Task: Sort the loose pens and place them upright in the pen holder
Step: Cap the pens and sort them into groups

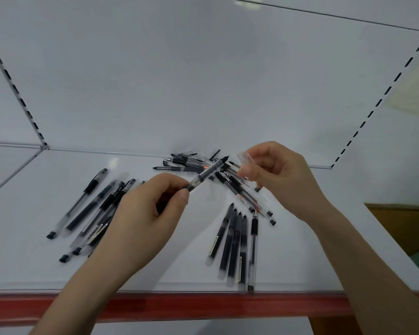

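Shelf (58, 274): I am working over a white shelf with a red front edge; no pen holder is showing.
Pens: three groups are lying loose — about six toward the left edge (92, 209), five side by side near the front edge (237, 245), and a tangled heap by the back edge (191, 163), too crossed to count.
Left hand (140, 218): I am pinching one uncapped pen (206, 172) by its lower barrel; its long axis is rising toward the back right, tip toward my other hand.
Right hand (276, 175): I am gripping a clear cap (246, 157) just beside that tip, the nearer hand for capping.
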